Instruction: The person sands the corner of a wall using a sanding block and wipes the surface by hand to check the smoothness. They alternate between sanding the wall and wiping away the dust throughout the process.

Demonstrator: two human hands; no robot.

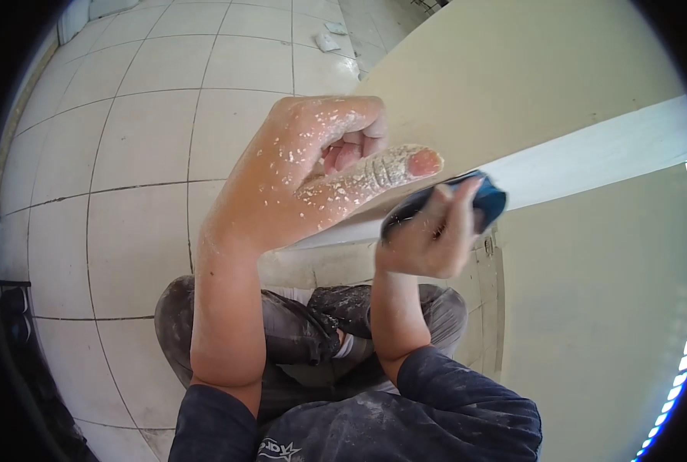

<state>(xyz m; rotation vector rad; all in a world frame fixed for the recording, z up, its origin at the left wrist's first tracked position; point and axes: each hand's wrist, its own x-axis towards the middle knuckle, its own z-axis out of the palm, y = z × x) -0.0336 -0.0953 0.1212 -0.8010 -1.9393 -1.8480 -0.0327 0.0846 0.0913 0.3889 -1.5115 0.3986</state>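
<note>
My right hand (432,242) is wrapped around a soft-looking, dark and teal-blue long thing (491,202). My right grip has hold of it, with fingers and thumb bent around it, but the hand is blurry. The long thing lies on a slant, low at the left and higher at the right, almost the same way as the long, flat white strip (605,154) behind it. Its teal end points right, away from me. It is over the strip, but I cannot tell if they touch.

My left hand (305,162) is near it, with white bits all over. Its fingers curl in and its thumb sticks out to the right, in front of a big, smooth, cream-coloured board (528,69). I cannot tell if that grip holds anything. I sit with my dusty grey trousers (236,339) folded on the white square-tiled floor (143,138).
</note>
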